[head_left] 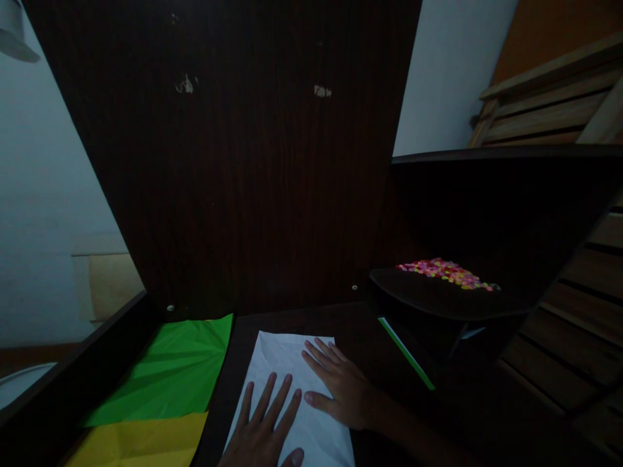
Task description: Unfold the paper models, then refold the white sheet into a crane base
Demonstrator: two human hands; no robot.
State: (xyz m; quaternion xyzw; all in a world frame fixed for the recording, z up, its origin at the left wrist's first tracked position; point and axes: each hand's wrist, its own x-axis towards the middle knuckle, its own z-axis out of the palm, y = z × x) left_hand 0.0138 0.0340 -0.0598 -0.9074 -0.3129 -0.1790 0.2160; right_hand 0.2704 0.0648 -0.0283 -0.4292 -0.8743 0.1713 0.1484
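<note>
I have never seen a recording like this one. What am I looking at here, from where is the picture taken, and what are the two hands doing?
There is no machine here. A person wears a camera on the head, and it looks forward and down, so you see that person's own two bare hands from above. The room is dim.

The left hand and the right hand both lie flat, fingers spread, on a white sheet of paper. Neither hand grips anything; they only press on the paper.

The paper lies on a dark wooden desk. To the left lie a creased green sheet and a yellow sheet. To the right, a small dark shelf carries a heap of small colourful pieces; what they are is too small to tell. Under the shelf a green-edged strip shows.
</note>
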